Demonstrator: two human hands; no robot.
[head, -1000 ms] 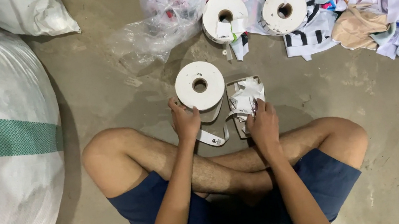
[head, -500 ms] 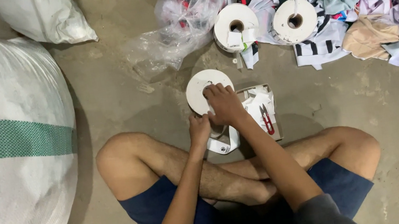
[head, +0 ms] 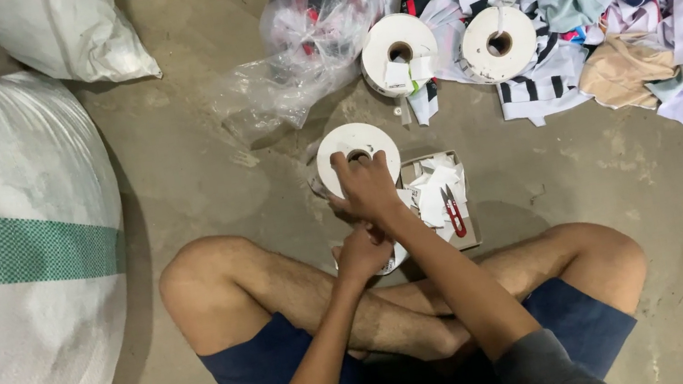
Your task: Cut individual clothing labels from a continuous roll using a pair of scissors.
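Observation:
I sit cross-legged on a concrete floor. My right hand (head: 368,188) lies on a white roll of label tape (head: 353,149) flat on the floor, fingers at its core. My left hand (head: 362,251) sits just below it, closed around the loose tape end near my shin. Right of the roll is a small cardboard box (head: 469,236) holding white cut labels (head: 436,186) and a red thread snipper (head: 454,211).
Two more white tape rolls (head: 399,53) (head: 500,43) lie further back. A clear plastic bag of clothes (head: 314,18) is behind, a heap of coloured garments (head: 631,0) at the upper right, and big white woven sacks (head: 4,254) (head: 61,35) on the left.
My right hand left the box of labels and crossed left onto the near roll. My left hand dropped from the roll's edge to the tape end below it.

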